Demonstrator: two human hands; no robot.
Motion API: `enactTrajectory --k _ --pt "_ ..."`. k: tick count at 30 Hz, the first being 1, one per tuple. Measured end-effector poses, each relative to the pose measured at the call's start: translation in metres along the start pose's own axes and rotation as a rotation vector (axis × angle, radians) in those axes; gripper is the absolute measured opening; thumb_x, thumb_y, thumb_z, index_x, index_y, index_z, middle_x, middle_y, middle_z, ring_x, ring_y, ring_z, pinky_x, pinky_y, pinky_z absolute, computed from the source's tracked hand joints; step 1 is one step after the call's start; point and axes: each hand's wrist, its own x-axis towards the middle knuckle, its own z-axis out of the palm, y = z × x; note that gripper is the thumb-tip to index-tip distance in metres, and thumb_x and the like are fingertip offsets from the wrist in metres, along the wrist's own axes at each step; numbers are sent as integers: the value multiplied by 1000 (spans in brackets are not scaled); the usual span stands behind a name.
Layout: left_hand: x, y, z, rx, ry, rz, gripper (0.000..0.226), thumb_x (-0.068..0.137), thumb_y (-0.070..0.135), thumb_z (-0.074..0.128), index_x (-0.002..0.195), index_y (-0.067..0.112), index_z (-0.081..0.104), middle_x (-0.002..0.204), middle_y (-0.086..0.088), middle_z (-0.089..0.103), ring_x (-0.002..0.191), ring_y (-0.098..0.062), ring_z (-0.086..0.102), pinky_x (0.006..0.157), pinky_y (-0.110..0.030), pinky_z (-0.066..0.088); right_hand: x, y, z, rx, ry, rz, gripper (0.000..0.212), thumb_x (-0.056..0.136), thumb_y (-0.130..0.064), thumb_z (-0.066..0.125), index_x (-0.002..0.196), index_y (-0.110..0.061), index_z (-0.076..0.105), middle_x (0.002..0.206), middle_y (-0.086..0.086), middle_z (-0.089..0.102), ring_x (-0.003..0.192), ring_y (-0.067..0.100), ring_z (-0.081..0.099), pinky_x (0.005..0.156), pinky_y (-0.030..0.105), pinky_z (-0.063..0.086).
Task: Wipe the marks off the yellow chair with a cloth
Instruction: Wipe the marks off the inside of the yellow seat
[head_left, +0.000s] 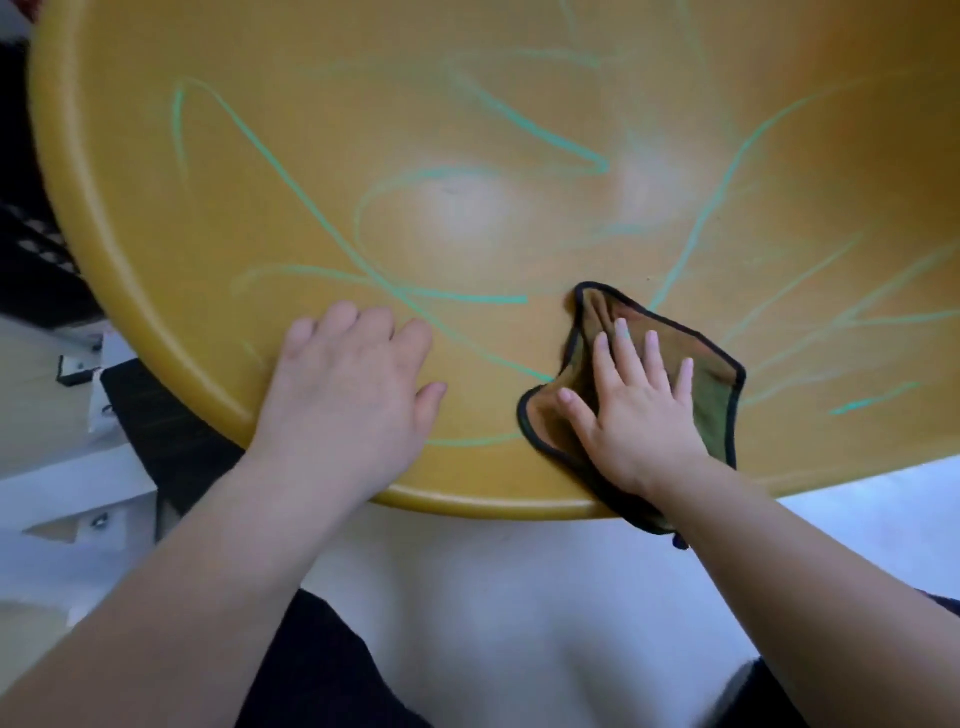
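Note:
The yellow chair seat (467, 104) fills the upper view, and green scribbled marks (291, 171) run across most of it. A brown and olive cloth (717, 384) with black edging lies on the seat near its front rim, draping over the edge. My right hand (636, 410) presses flat on the cloth with fingers spread and straight. To the cloth's left, my left hand (348, 395) rests on the seat near the rim, fingers loosely bent and holding nothing.
A pale floor (493, 597) lies below the seat's front edge. White furniture parts with metal screws (98, 519) stand at the left, beside a dark panel (171, 441). My dark trousers (322, 675) show at the bottom.

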Motion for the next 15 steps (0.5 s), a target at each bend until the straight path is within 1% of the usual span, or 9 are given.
enactTrajectory --k 2,4,6,8,9,11,13,15 --pt "-7 -1 5 -15 -26 -30 39 87 50 48 97 17 64 88 -9 59 93 -36 55 76 -47 41 -11 5 1 -50 -72 11 80 98 -68 8 161 -21 -9 168 0 -22 154 29 -20 123 59 -6" --pt "-12 -2 14 12 -10 -25 39 86 51 46 90 16 64 84 -9 58 90 -36 55 76 -48 40 -4 9 4 -106 -107 -2 80 97 -70 6 160 -26 -16 167 4 -24 153 31 -22 122 60 -5" --pt "-16 0 23 36 63 -1 35 88 48 50 81 16 62 78 -10 57 85 -37 54 76 -48 38 19 8 6 -122 -77 -8 81 93 -75 4 158 -33 -19 166 8 -25 153 37 -22 122 62 -7" --pt "-17 3 29 43 133 25 31 90 43 52 78 16 60 76 -10 56 83 -37 53 75 -48 37 47 1 6 -111 -13 -8 87 87 -84 3 157 -37 -20 167 13 -23 152 42 -21 120 64 -7" --pt "-17 3 31 47 149 34 30 91 42 51 78 17 60 76 -10 56 83 -36 53 75 -48 37 58 -3 5 -102 7 -10 92 83 -88 3 156 -38 -21 167 14 -22 151 44 -21 120 65 -8" --pt "-16 3 30 44 131 38 29 92 41 49 79 17 60 77 -9 56 84 -36 51 75 -48 37 68 -15 4 -93 -6 -29 99 76 -94 1 155 -40 -23 166 15 -22 150 46 -22 119 66 -8" --pt "-18 3 27 26 88 35 29 91 41 49 79 17 60 77 -8 56 84 -35 51 74 -48 40 61 -27 4 -90 -51 -71 96 78 -92 0 156 -40 -21 166 13 -24 150 44 -23 119 66 -8" --pt "-22 2 27 17 94 49 30 90 43 50 79 17 60 76 -8 55 82 -35 52 74 -48 42 36 -34 7 -75 -90 -166 85 86 -83 2 156 -40 -20 166 9 -26 150 40 -26 121 63 -8"
